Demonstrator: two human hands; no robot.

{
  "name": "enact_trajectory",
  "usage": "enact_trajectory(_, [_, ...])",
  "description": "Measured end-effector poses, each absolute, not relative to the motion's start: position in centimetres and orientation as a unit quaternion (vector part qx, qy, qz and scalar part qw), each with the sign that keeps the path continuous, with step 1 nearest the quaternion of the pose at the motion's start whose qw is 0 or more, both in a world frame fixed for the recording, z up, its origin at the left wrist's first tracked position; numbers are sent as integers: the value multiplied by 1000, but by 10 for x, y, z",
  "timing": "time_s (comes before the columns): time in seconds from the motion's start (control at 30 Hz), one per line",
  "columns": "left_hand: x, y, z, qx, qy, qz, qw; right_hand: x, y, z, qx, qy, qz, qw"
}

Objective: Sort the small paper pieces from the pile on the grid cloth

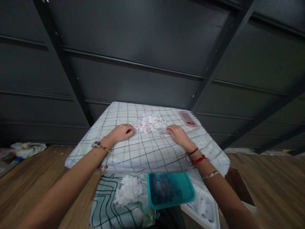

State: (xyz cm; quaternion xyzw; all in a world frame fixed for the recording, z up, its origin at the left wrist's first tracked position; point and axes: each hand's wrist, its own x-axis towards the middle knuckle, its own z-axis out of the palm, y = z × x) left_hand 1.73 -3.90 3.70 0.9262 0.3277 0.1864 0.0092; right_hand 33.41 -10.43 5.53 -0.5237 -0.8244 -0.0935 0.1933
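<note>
A heap of small white paper scraps (150, 122), some with reddish marks, lies on a white checked cloth (145, 152) over the table. My left hand (122, 132) is at the heap's left edge, fingers curled together at the tips; whatever they pinch, if anything, is too small to make out. To the right of the heap, my right hand (178, 135) has its fingers closed at the edge of a thin, see-through pinkish piece (165, 132), which lies low against the cloth. Bracelets circle both wrists.
A pink phone-like slab (187, 119) lies at the table's back right. Below the front edge are a teal tub (171, 205) with dark contents, another white scrap pile (128, 190) on patterned cloth, and a white tray (215, 211). A dark panelled wall (133, 76) stands behind.
</note>
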Motion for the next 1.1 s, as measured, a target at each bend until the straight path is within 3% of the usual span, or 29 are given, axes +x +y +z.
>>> enact_trajectory(0.73, [23, -47, 43, 937, 295, 187, 17, 336, -136, 61, -482, -852, -79, 185])
enact_trajectory(1.1, [25, -43, 40, 943, 290, 160, -4, 336, -212, 56, -465, -867, -77, 159])
